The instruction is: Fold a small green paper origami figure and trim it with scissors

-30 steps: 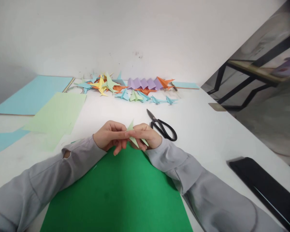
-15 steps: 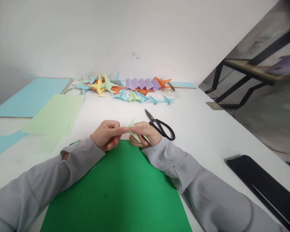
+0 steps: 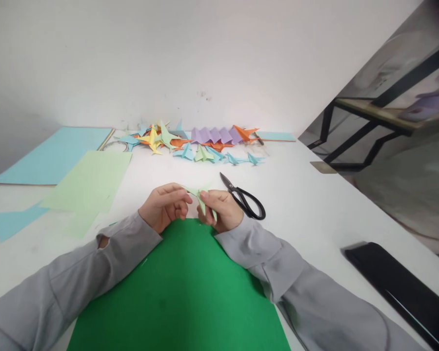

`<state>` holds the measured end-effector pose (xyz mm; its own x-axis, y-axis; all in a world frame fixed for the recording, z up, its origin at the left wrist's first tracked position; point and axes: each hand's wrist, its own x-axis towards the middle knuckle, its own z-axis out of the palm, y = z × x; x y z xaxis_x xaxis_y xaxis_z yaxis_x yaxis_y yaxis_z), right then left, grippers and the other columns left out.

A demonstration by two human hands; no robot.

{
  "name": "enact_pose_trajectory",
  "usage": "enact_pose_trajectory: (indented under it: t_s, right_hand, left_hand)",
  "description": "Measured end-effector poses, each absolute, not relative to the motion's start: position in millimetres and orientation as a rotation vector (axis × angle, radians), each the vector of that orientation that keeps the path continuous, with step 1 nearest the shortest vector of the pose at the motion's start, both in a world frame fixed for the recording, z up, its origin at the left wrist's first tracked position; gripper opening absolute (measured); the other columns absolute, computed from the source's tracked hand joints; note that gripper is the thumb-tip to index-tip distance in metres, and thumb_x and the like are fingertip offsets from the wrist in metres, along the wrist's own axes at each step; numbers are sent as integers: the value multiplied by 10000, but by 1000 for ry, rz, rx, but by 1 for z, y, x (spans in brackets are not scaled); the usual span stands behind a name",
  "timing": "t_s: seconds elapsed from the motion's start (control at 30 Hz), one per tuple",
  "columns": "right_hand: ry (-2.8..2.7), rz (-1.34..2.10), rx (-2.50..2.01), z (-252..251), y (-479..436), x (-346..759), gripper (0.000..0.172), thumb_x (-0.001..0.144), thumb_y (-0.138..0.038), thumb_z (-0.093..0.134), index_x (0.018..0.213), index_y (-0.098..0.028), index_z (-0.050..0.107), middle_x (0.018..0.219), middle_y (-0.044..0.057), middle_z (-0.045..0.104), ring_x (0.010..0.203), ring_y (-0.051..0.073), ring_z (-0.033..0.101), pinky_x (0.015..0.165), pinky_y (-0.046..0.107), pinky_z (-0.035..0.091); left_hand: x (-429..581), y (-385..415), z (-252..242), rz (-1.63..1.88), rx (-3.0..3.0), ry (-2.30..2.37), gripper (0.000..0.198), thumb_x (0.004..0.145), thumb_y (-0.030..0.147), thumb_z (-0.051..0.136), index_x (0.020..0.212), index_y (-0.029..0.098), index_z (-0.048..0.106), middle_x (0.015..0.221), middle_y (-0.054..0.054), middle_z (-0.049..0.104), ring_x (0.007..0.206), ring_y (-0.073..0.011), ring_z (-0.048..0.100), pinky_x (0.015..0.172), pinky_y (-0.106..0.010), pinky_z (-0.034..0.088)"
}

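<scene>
A small light green folded paper figure [image 3: 202, 199] with pointed wings is pinched between the thumb and fingers of my right hand [image 3: 223, 209]. One of its points stretches left to the fingers of my left hand [image 3: 166, 207]. That hand is loosely curled, its fingertips a little apart, and seems to touch the point without gripping it. Both hands are above the far edge of a green mat [image 3: 179, 287]. Just beyond my right hand, black-handled scissors [image 3: 243, 196] lie on the white table.
Folded paper figures [image 3: 164, 136] in several colours and a purple pleated strip [image 3: 216, 135] line the wall. Blue sheets [image 3: 54, 153] and light green sheets [image 3: 91, 178] lie to the left. A glossy black object [image 3: 395, 287] rests at the right.
My left fingers have loosened from their pinch on the green paper figure and drawn slightly left. The figure has turned in my right hand, one point now reaching left.
</scene>
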<state>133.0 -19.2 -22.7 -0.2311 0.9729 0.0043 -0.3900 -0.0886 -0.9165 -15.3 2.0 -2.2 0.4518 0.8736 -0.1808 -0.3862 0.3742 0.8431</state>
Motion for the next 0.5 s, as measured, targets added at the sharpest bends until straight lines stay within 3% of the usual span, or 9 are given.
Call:
enact_pose_trajectory:
  t_s: [0.17, 0.5]
  right_hand:
    - [-1342, 1398, -912, -23, -25, 128, 356, 715, -427, 619, 516, -133, 607, 407, -19, 559, 316, 46, 434, 329, 170, 321]
    - [-1422, 1405, -1097, -22, -31, 126, 418, 670, -508, 619, 510, -122, 621, 424, 8, 565, 351, 63, 469, 368, 182, 377]
  left_hand:
    - [-15, 0, -8, 910, 840, 665, 147, 587, 161, 714, 713, 104, 664, 422, 1, 584, 392, -80, 536, 401, -166, 430]
    - [-16, 2, -12, 904, 844, 684, 160, 631, 237, 699, 659, 84, 659, 394, -5, 563, 361, -68, 497, 394, -170, 396]
